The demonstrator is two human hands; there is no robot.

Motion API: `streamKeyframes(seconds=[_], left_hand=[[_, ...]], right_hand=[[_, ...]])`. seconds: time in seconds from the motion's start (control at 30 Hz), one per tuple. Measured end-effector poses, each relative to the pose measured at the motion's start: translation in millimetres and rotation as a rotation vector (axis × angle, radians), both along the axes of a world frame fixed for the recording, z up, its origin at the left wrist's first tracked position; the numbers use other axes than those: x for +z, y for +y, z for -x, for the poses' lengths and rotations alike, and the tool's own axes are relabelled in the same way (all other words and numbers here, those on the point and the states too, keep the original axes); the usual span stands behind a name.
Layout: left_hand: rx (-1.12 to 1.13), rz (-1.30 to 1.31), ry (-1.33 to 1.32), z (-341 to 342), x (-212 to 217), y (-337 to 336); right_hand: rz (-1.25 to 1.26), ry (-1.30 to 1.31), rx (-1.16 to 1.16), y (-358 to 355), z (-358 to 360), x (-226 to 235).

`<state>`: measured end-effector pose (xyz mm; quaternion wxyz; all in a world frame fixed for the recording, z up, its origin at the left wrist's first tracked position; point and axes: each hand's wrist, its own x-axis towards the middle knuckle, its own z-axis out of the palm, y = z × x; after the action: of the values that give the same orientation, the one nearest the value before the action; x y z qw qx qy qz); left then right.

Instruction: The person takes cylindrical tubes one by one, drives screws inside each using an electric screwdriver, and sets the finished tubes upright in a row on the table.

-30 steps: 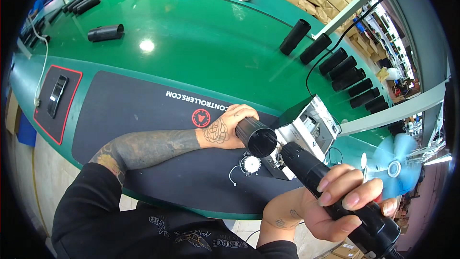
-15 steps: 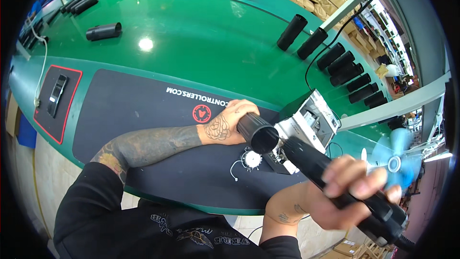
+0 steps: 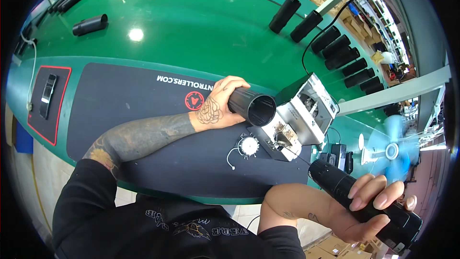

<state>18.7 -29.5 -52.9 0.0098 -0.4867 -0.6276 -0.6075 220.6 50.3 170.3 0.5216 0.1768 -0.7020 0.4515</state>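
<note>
My left hand (image 3: pixel 214 108) is wrapped round a black tube (image 3: pixel 244 105) with small perforations, its open end facing right and toward me. In my right hand (image 3: pixel 373 206) is a black electric screwdriver (image 3: pixel 333 180), held tilted at the lower right. Its thin bit points at the front of a silver-white screw feeder (image 3: pixel 299 115); I cannot tell whether the tip touches it. On the dark mat, below the tube, lies a round white part (image 3: pixel 248 147) with a short cable and small plug.
Several black tubes (image 3: pixel 342 58) stand or lie along the right of the green table (image 3: pixel 182 24); another tube (image 3: pixel 90 25) lies at the far left. A dark handheld device (image 3: pixel 48 97) rests on a red-edged mat. Beyond the feeder, a blue fan (image 3: pixel 392 151) spins near a metal frame (image 3: pixel 397 88).
The screwdriver has moved away from the tube's open end, down and to the right, and its bit now points toward the feeder. The left hand still holds the tube. The view has shifted slightly.
</note>
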Motion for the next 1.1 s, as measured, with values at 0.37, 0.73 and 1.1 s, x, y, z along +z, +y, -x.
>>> streamKeyframes(seconds=[0.37, 0.73, 1.1], left_hand=[[-0.050, -0.027, 0.061, 2.3, -1.2, 0.9], [-0.044, -0.041, 0.013, 3.9, -7.4, 3.4], [-0.089, -0.047, 0.030, 1.6, -7.5, 10.5]], right_hand=[[-0.027, -0.009, 0.093, -1.6, -3.6, 6.4], [0.327, 0.087, 0.460, 10.0, -18.3, 12.2], [0.245, 0.389, 0.362, -2.0, 3.6, -4.6]])
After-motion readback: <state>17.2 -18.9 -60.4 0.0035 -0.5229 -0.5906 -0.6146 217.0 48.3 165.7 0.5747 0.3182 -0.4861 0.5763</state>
